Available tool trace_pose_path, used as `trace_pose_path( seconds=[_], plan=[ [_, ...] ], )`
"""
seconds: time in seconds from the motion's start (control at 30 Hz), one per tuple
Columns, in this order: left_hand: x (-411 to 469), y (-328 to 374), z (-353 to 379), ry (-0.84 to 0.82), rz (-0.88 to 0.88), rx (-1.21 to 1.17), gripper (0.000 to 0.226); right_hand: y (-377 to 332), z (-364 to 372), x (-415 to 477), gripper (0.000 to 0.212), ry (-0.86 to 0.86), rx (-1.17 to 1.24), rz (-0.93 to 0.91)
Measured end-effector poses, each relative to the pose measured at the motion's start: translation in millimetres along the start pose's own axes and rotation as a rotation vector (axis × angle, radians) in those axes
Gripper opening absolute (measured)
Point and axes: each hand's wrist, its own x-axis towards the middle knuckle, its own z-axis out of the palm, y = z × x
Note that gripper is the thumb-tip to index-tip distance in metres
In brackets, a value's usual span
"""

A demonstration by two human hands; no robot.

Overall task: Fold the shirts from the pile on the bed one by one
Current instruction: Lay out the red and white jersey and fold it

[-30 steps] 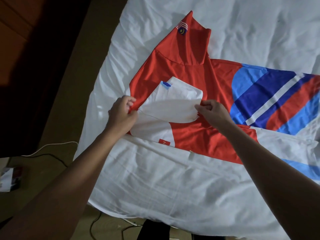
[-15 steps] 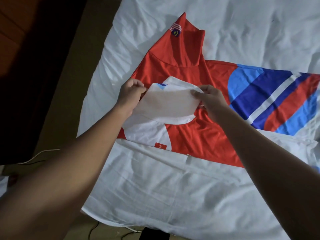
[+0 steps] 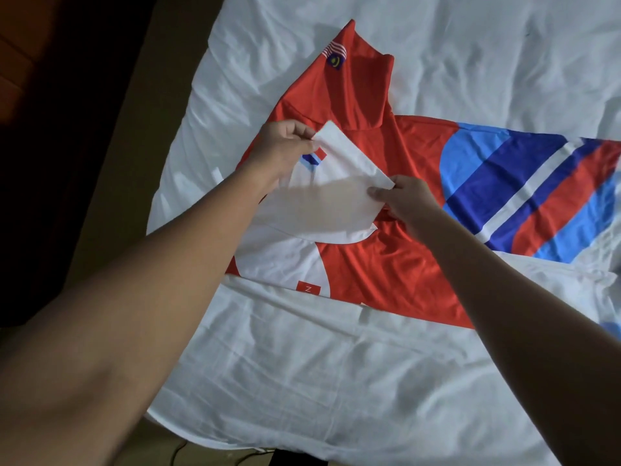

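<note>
Two bare hands reach forward over a bed. The left hand pinches the far corner of a white flap of cloth between thumb and curled fingers. The right hand pinches the flap's near right corner the same way, so the flap is lifted off the cloth beneath. The flap belongs to one shirt, mostly red, spread flat in the middle of the bed with one red sleeve pointing away. Its right side carries slanted bands of light blue, dark blue, white and red. One small flag badge sits on the sleeve, and one small red square label sits on a white patch near the front edge. The shirt lies on one wrinkled white sheet covering the bed. Brown floor shows at the left.
</note>
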Motion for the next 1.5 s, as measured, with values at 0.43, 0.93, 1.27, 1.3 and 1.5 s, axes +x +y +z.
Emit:
trace_pose_path(
  seconds=[0.43,0.93,1.27,1.3,1.5],
  plan=[
    [-120,-88,-26,0.147,0.383,0.558,0.048,73,-8,-85,0.049,-0.045,-0.674,-0.525],
    [-140,-81,21,0.291,-0.168,0.098,0.024,66,34,-92,0.019,0.193,-0.256,-0.045],
    [-170,-97,4,0.320,-0.125,0.179,0.024,87,31,-104,0.053,0.241,-0.125,0.071],
    [-165,-98,4,0.333,-0.106,0.175,0.026,86,33,-103,0.050,0.239,-0.132,0.063],
    [-135,-98,15,0.293,0.007,0.263,0.029,79,28,-97,0.029,0.378,-0.057,-0.024]
  ],
)
